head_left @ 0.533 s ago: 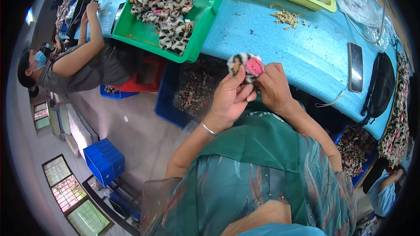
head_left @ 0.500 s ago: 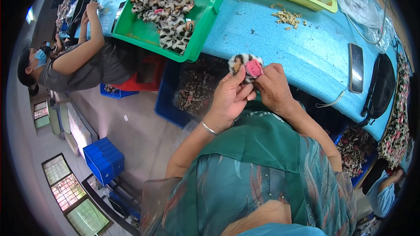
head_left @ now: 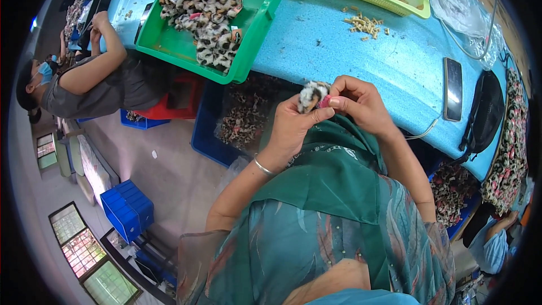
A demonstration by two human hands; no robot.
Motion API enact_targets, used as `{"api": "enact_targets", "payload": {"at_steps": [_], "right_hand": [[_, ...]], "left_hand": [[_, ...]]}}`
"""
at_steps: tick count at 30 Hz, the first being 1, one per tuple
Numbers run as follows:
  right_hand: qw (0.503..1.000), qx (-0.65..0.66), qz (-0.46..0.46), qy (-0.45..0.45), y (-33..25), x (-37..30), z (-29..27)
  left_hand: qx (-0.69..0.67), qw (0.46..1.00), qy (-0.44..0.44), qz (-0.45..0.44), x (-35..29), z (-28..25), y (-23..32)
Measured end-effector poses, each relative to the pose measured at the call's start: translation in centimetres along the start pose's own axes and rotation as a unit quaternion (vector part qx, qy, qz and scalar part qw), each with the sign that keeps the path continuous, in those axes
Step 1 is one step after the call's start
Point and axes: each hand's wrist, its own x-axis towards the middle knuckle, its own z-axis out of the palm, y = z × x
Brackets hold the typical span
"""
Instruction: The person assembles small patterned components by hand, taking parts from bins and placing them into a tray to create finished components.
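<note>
Between my two hands is a small spotted plush piece [head_left: 311,97], white, black and tan, with a pink patch on its right side. My left hand [head_left: 291,127] is closed round its left and lower side, the thumb stretched along the bottom. My right hand [head_left: 359,106] pinches the pink part between thumb and fingers. Both hands are just off the near edge of the blue table [head_left: 305,51], above my green apron. Part of the pink patch is hidden by my fingers.
On the table stand a green tray [head_left: 247,56] heaped with spotted plush pieces and a yellow basket [head_left: 367,1] of small tan pieces, with a loose pile [head_left: 364,25] nearby. A phone [head_left: 453,89] and black pouch [head_left: 486,114] lie right. A blue bin [head_left: 209,149] sits below; a co-worker [head_left: 107,87] sits left.
The plush piece has turned, so less of its pink patch shows. My right thumb now presses on the pink part. The whole view has shifted slightly.
</note>
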Motion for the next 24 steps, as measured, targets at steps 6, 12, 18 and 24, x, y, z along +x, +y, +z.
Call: {"api": "enact_targets", "payload": {"at_steps": [6,12,18,24], "right_hand": [[0.768,-0.510,-0.269,0.280,-1.1,3.6,-7.1],[0.647,-0.667,-0.279,0.240,-0.7,4.5,-9.5],[0.707,-0.645,-0.214,0.198,-1.4,2.3,-7.7],[0.754,-0.571,-0.218,0.240,-1.9,3.5,-8.4]], "left_hand": [[0.012,0.999,0.036,0.031,0.0,0.5,-0.1],[0.032,0.996,0.079,0.022,0.3,0.0,0.0],[0.034,0.995,0.087,0.042,0.6,0.0,0.1],[-0.019,0.995,0.093,0.018,1.0,0.1,0.1]]}}
